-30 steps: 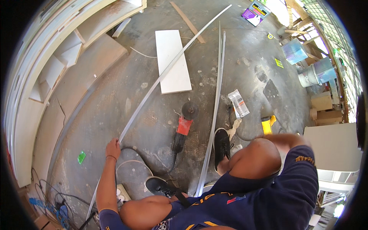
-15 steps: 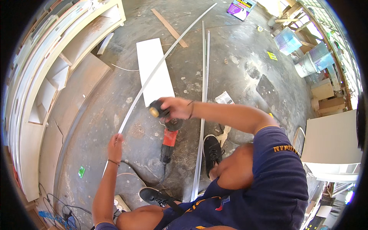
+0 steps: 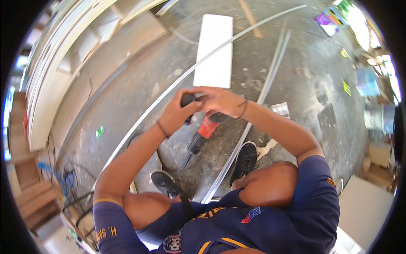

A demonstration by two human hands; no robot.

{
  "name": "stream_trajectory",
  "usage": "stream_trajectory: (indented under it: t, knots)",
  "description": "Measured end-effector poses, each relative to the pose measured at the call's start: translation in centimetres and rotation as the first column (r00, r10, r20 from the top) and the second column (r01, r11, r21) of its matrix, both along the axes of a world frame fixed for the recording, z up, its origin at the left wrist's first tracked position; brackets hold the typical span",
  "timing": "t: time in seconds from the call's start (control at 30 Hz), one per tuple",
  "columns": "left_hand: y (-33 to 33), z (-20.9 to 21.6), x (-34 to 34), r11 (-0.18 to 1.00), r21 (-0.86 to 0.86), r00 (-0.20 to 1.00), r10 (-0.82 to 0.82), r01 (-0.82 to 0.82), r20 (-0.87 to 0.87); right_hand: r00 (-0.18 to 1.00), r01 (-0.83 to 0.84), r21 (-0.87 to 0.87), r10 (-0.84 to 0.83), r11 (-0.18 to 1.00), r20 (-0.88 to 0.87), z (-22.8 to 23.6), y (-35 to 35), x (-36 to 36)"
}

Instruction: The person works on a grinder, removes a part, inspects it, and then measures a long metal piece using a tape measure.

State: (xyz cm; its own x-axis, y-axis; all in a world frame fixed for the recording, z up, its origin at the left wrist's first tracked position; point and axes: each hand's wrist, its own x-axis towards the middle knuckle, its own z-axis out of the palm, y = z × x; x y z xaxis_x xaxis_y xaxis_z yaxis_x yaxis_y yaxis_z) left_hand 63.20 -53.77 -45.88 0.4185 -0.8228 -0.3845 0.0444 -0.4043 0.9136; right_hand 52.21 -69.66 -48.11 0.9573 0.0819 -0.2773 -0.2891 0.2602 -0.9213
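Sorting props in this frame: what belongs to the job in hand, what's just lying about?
Seems part of the job:
small black object, between the left hand and right hand
red-and-black grinder, on the floor
long pale strip, slanting past the hands

Apparently just lying about:
green scrap
yellow-green packet
purple box
brown wood strip

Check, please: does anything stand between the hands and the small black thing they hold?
Nothing visible does: the left hand and right hand meet around the black thing, partly hiding it. The red grinder lies below, on the floor.
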Motion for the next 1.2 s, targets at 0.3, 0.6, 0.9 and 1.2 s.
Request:
stream_trajectory:
  t: [0.3,0.6,0.9,1.2]
  knots:
    - [-0.3,-1.5,-0.2,0.926,-0.031,0.62,0.228,-0.377,-0.751,0.9,0.343,-0.771,0.046,0.537,0.433,2.3,2.9,-0.8]
    - [1.0,-2.6,-0.7,0.822,-0.038,0.603,0.383,-0.568,-0.7,0.979,0.203,-0.394,-0.175,0.897,0.107,2.4,4.7,-0.4]
    - [3.7,-0.9,1.0,0.966,-0.216,0.771,-0.244,0.141,-0.588,0.989,0.011,-0.205,0.019,0.979,0.144,0.8,2.4,0.2]
    - [4.0,-2.7,2.0,0.945,0.127,0.878,-0.223,0.301,-0.423,0.964,0.254,-0.097,-0.26,0.962,-0.051,0.6,-0.6,0.6]
